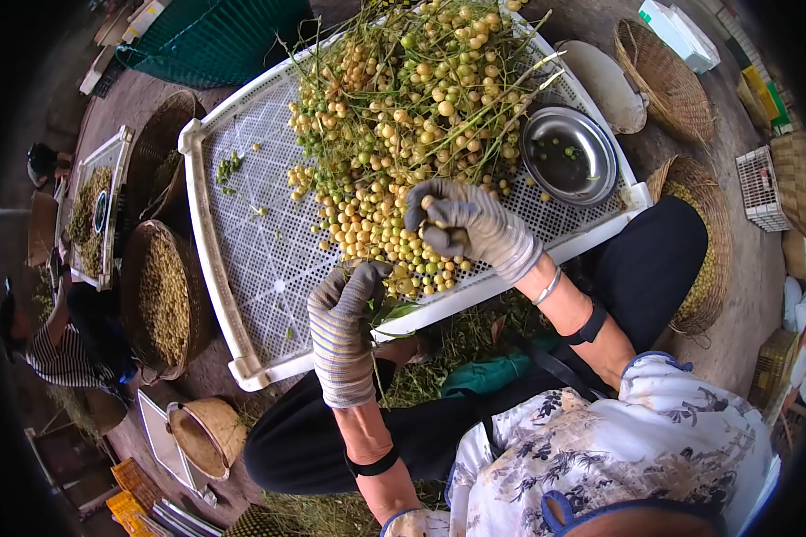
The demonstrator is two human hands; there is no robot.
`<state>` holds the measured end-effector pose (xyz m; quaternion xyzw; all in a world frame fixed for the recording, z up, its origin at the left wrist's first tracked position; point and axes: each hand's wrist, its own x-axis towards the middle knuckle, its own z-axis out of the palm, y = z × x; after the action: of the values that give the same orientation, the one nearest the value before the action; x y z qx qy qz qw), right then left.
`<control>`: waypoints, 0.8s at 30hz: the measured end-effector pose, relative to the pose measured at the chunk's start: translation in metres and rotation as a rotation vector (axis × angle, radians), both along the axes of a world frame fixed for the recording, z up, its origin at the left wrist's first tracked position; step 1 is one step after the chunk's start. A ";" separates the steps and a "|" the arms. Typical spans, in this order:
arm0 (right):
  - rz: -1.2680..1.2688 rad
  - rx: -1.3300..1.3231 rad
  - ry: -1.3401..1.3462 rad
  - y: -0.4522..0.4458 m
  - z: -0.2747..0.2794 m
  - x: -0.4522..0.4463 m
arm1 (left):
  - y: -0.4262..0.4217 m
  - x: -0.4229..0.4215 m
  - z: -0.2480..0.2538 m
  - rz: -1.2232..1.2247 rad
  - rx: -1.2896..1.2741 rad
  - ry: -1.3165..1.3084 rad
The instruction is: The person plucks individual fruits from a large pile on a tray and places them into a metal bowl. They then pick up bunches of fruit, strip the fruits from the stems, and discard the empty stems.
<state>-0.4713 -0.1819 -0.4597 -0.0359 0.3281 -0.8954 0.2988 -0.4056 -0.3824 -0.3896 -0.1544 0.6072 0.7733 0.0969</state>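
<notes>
A heap of small round yellow-green fruits [394, 134], many still on their twigs, lies on a white perforated plastic tray [251, 242]. My left hand [345, 309], in a striped knit glove, is closed at the tray's near edge on a leafy twig [390, 310] that hangs below its fingers. My right hand [466, 225], gloved too, is curled above the loose fruits, with a pale yellow fruit [427, 203] showing between its fingers. Right of the heap, a metal bowl [569, 157] holds a few green bits.
Wicker baskets of fruits stand left [164, 300] and right [703, 242] of the tray. A green basket [215, 40] is behind it. Stripped twigs [434, 358] litter the floor below. At far left, another person [67, 345] sits by a second tray [94, 215].
</notes>
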 end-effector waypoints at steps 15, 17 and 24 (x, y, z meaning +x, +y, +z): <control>-0.127 0.536 0.370 -0.015 0.017 0.011 | -0.012 -0.005 -0.028 0.214 0.275 -0.003; -0.213 1.008 1.006 -0.017 0.015 0.007 | -0.015 -0.010 -0.033 0.380 0.400 -0.081; -1.346 1.320 0.546 0.056 0.052 -0.023 | -0.016 -0.004 -0.044 0.159 0.769 -0.041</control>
<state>-0.4938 -0.1259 -0.4075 0.1272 0.7724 -0.4766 -0.4002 -0.4100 -0.3983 -0.4338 -0.1687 0.2575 0.9462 0.0994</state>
